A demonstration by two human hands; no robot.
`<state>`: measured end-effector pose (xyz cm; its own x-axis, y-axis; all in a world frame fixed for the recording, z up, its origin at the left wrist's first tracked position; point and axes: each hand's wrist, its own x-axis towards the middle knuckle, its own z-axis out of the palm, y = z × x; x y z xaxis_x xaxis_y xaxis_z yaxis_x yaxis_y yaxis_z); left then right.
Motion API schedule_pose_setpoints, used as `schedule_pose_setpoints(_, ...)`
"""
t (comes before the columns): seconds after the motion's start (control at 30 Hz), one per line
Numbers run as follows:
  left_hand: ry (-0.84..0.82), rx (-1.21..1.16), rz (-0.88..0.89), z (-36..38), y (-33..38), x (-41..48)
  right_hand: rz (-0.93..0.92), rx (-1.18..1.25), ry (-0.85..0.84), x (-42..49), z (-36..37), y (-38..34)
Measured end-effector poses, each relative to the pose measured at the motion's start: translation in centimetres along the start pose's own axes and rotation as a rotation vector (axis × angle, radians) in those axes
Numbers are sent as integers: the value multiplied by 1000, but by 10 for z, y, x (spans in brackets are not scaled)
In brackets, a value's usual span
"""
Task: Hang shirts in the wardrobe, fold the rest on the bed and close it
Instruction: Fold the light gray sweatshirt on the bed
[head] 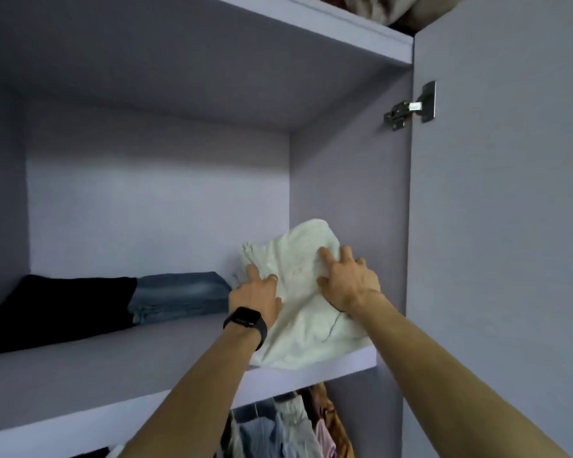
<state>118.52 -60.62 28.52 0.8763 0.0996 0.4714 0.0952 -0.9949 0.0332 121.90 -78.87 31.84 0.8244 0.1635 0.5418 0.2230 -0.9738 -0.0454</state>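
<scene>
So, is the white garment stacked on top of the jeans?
No, the white garment lies on the shelf right of the jeans, under the left hand and right hand.

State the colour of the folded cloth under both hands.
The folded cloth is white, clearest in the head view.

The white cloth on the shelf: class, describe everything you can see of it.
The white cloth looks like soft, wrinkled cotton, folded into a thick bundle. It lies at the right end of the shelf, its front edge reaching the lip. The left hand and right hand both rest on top. Folded jeans lie just to its left.
</scene>
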Motion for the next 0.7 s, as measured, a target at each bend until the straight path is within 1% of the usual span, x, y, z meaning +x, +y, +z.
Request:
schedule_pose_setpoints(0.13, -104, 21, -82, 24, 10, 40, -73, -21, -136, 50, 36, 18)
schedule_pose_setpoints(0.23, -282, 27, -140, 46, 8, 54, -128, -127, -207, 72, 70, 25)
schedule_pose_setpoints(0.3, -387, 30, -210, 58, 1, 52, -187, -185, -241, 81, 88, 23)
schedule_pose_setpoints(0.37, -402, 108, -261, 59, -4, 50, -220, -177, -281, 86, 95, 20)
schedule_pose_setpoints(0.43, -349, 201, -220, 56, -3, 52, -238, -151, -313, 91, 96, 20)
schedule_pose_setpoints(0.47, -318, 164, -173, 54, 2, 52, -240, -142, -323, 91, 96, 20)
schedule_pose_setpoints(0.5, -293, 63, -109, 52, 10, 51, -230, -127, -325, 90, 95, 20)
schedule_pose_setpoints(0.57, -310, -238, -45, 52, 25, 39, -187, -88, -272, 86, 92, 18)
schedule_pose_setpoints(0.6, -332, -356, -33, 55, 31, 30, -151, -76, -187, 82, 89, 17)
schedule_pose_setpoints(0.63, -333, -416, -28, 61, 34, 22, -108, -66, -66, 76, 87, 16)
schedule_pose_setpoints(0.7, -320, -344, -14, 72, 31, 11, -11, 23, 173, 56, 83, 13)
